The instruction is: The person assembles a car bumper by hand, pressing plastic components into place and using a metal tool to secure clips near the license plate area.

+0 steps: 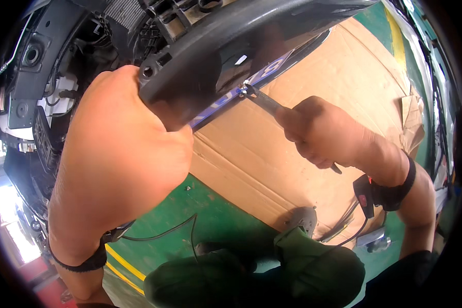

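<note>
My right hand is closed round a metal wrench. The jaw end of the wrench meets a small shiny bolt on a blue licence plate. That plate runs along the edge of a glossy black car bumper. Close to me, my left hand is closed on the near end of the bumper by the plate's left end. Its thumb presses near the edge, and most of its fingers are hidden behind the hand and the panel.
A large cardboard sheet lies on the green floor below the bumper. At the left is the car's opened front with brackets and dark parts. A thin black cable runs near my legs. Straps circle both wrists.
</note>
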